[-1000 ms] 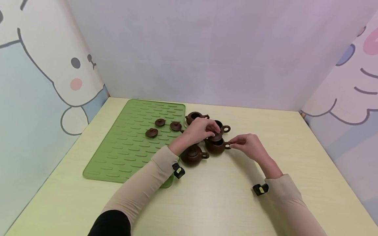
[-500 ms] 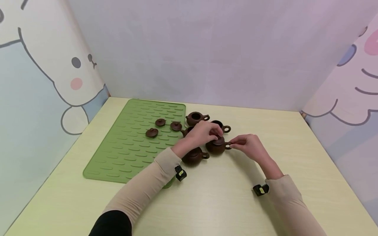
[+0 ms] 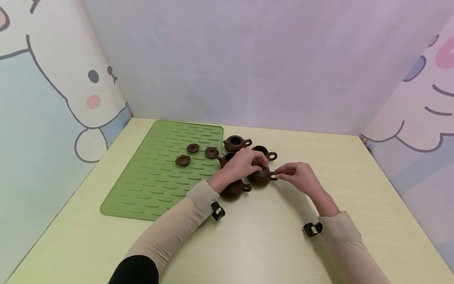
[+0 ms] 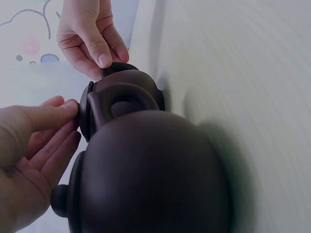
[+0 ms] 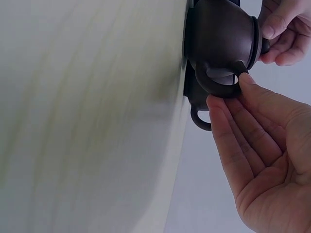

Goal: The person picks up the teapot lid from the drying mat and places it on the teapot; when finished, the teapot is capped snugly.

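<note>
A small dark brown teapot (image 3: 259, 180) stands on the table with its lid (image 5: 254, 42) sitting on the opening. My left hand (image 3: 244, 162) reaches over from the left and pinches the lid's knob (image 5: 265, 46) between thumb and fingers. On the other side, my right hand (image 3: 299, 177) pinches the teapot's loop handle (image 5: 218, 88) with thumb and fingertips. Close beside it, partly under my left wrist, is a second lidded teapot (image 4: 150, 174). Further back are three lidless teapots, one of them a back teapot (image 3: 235, 144) with its dark opening showing.
A green ridged mat (image 3: 152, 173) covers the table's left side. Three loose lids lie on it, among them the nearest lid (image 3: 183, 160). The pale wooden table (image 3: 262, 244) meets a plain back wall (image 3: 230, 71), with cartoon-printed walls at both sides.
My left hand has moved slightly down and right, lowering the lid onto the teapot, where it now sits. My right hand has stayed at the handle.
</note>
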Demonstrator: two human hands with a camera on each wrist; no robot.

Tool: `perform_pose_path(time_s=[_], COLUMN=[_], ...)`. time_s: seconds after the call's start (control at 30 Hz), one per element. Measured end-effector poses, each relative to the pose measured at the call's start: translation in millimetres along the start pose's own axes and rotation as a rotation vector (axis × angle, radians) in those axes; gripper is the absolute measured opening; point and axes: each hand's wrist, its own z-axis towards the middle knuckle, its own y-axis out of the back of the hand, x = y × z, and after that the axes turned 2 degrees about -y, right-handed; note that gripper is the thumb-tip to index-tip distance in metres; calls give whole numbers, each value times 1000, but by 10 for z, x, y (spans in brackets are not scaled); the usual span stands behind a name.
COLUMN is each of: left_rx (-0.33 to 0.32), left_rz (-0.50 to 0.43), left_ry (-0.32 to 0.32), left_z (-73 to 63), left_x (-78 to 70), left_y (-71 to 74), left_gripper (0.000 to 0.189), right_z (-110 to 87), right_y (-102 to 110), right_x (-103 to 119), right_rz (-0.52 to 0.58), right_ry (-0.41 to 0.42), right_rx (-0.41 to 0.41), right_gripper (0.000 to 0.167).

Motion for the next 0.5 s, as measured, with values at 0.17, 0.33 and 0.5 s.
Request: perform_pose_path(time_s=[0.17, 0.33, 0.5], left_rx=[-2, -42, -97], left_rz=[-39, -38, -26], left_ry=[-4, -1, 23], left_z=[-7, -19, -40], left_x=[9, 20, 46], left_y=[36, 130, 249], left_gripper=[21, 20, 21], right_z=[1, 40, 103], right_y=[26, 53, 71], right_x=[5, 53, 123], right_rz=[23, 49, 54], right_ry=[9, -5, 0], right_rx=[-24, -25, -49], right_gripper=[20, 20, 20])
